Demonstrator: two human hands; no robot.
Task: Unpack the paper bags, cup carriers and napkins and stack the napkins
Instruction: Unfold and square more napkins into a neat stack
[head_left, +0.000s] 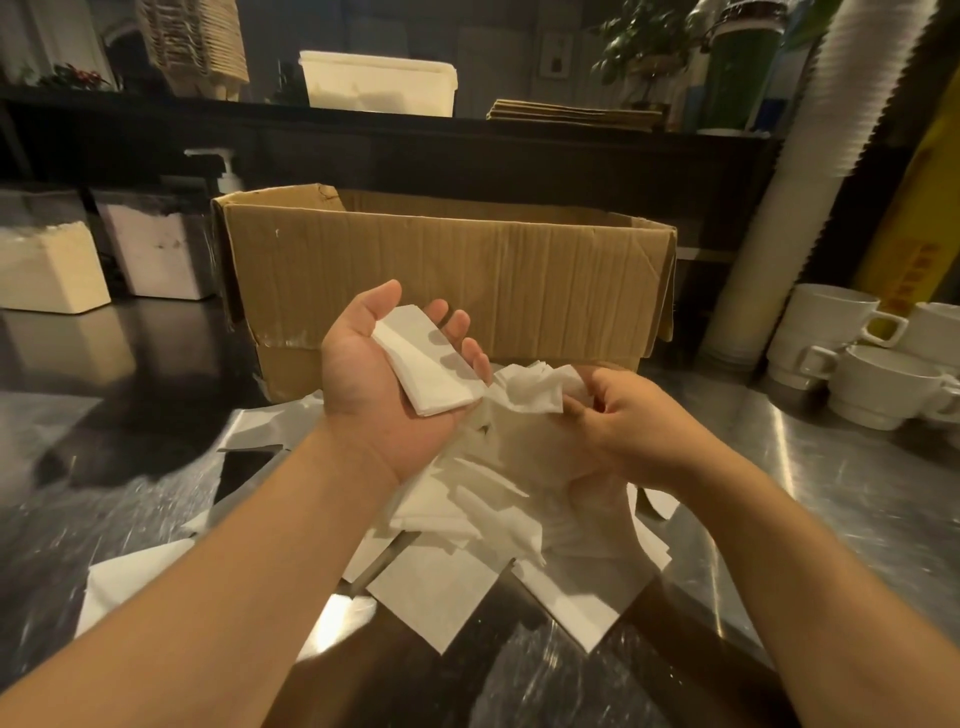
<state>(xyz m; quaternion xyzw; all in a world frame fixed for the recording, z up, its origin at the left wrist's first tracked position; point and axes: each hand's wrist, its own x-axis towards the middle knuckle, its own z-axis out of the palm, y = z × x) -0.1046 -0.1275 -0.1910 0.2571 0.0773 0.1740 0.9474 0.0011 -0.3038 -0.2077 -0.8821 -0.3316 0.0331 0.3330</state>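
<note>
Across the left hand (384, 374), fingers loosely open, lie folded napkins (423, 364); right hand (618, 415) fingers pinch a crumpled napkin (530, 389).

Cardboard box (447, 270) interior hidden behind near wall. Loose napkins (467, 519) partly covered by both forearms. Far-right mugs (883, 374) cropped.

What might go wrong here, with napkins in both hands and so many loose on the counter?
1. The small folded stack lies on the left hand's open palm, barely gripped, so it could slide off.
2. The right hand pinches a crumpled napkin; it may tear or stack unevenly.
3. Loose napkins lie scattered on the metal counter; an arm sweeping over them might push some off.
</note>
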